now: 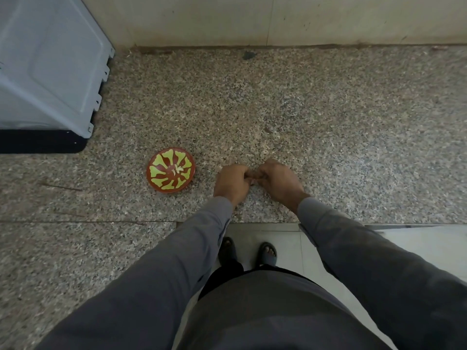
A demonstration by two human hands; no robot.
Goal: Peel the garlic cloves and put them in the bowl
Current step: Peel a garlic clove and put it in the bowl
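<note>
A small red bowl [161,183] with a yellow-green pattern sits on the speckled granite counter [278,109], with a few pale peeled cloves [178,169] in its middle. Just right of it, my left hand [231,183] and my right hand [278,180] meet over the counter, fingers curled together around a small garlic clove [252,182]. Only a pale sliver of that clove shows between the fingertips; the rest is hidden by my fingers.
A grey-white appliance [48,69] with a dark base stands at the back left of the counter. A tiled wall [278,18] runs along the back. The counter's front edge [252,222] is near my wrists, with the floor and my feet below.
</note>
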